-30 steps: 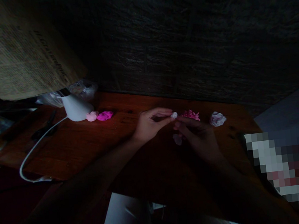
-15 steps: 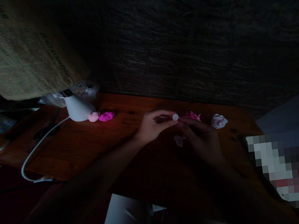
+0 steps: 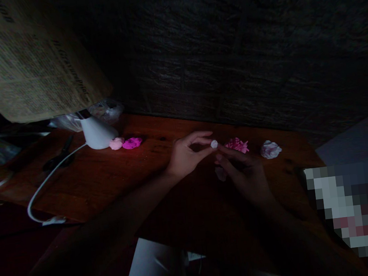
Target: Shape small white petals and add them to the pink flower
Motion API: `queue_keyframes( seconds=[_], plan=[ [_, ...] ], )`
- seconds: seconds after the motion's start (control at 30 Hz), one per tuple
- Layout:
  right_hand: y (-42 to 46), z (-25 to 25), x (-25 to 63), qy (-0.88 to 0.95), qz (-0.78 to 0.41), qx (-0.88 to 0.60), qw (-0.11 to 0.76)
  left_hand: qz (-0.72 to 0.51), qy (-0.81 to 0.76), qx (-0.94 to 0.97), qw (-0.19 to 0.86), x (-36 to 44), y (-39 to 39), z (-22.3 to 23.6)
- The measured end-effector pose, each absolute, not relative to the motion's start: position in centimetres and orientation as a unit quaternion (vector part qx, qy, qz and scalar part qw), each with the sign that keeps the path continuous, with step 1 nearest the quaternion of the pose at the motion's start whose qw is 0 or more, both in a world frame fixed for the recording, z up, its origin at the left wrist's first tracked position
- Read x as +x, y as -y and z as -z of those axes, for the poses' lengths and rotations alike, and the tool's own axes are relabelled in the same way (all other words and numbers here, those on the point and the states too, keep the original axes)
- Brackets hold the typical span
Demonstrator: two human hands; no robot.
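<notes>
Over the table, my left hand [image 3: 184, 155] pinches a small white rolled flower bud [image 3: 214, 144] between thumb and fingertips. Its material looks like soft modelling clay. From the right, my right hand [image 3: 246, 173] reaches in, its forefinger and thumb closed in at the bud's side. Just behind the right fingers lies a pink many-petalled flower [image 3: 238, 145]. A whitish ruffled flower [image 3: 271, 149] sits farther right. Below the hands, a thin pale flat piece [image 3: 221, 173] rests on the wood, close to the right thumb.
A white lamp base [image 3: 97, 132] with a newsprint shade [image 3: 39, 61] stands at left. Beside it are a pale pink lump [image 3: 117, 143] and a magenta lump [image 3: 132, 143]. Dark scissors [image 3: 58, 159], a white cable [image 3: 35, 188] and clear plastic [image 3: 106, 111] lie around the lamp. A brick-patterned wall rises behind.
The bud has turned slightly in the fingers. My right fingers have drawn back a little and down, showing more of the pink flower. My left fingertips have lifted slightly.
</notes>
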State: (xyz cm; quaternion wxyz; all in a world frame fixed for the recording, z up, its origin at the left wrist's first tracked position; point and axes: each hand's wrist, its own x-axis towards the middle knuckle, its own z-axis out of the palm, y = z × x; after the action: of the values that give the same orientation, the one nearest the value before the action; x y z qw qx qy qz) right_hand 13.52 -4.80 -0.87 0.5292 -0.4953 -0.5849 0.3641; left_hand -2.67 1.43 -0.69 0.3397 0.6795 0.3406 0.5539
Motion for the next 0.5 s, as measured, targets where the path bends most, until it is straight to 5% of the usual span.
queue_keyframes(
  seconds=[0.5],
  plan=[
    [4.1,1.1,14.6,0.641,-0.261,-0.524,0.497,-0.546,-0.296,0.629,0.467,-2.2,-1.6,0.9]
  ],
)
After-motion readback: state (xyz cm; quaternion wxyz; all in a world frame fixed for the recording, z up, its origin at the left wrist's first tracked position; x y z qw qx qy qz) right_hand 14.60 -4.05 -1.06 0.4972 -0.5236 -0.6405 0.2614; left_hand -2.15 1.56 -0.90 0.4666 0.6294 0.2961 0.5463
